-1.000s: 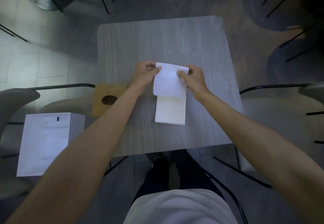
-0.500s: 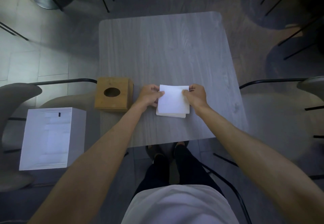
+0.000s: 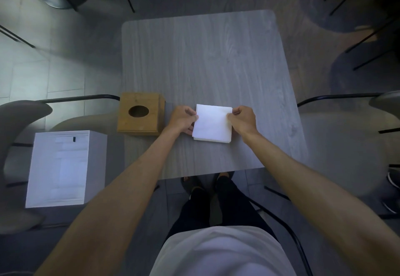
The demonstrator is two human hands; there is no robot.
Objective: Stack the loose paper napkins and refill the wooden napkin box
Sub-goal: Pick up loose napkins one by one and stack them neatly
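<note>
**Head view.** A grey wood-grain desk [image 3: 205, 59] seen from above, with the person standing at its near edge. The napkins [image 3: 213, 125] form a white, roughly squared stack lying flat on the desk directly between the two hands, in the desk's near half.

Left hand [image 3: 183, 119]: the fingers are curled, with the thumb on top of the stack's left edge and the fingertips tucked against that edge lower down. The hand pinches the napkins. Right hand [image 3: 243, 119]: the fingers are curled, with thumb and forefinger pinching the stack's far right corner. How many sheets either hand grips cannot be told. The top sheet sits slightly askew of those beneath it, whose edges show along the near side.

The box [image 3: 139, 116] is wooden, with a dark oval opening [image 3: 138, 111] in its top. It stands upright just left of the left hand, apart from it, at the desk's left edge.

Farther left of the left hand and nearer the person, a white cabinet [image 3: 62, 167] stands off the desk, below desk level. A black chair arm [image 3: 82, 98] runs left of the box, and a second arm [image 3: 335, 97] lies well to the right of the right hand. Below both forearms are the person's white shirt [image 3: 216, 252] and dark trousers [image 3: 216, 206].
</note>
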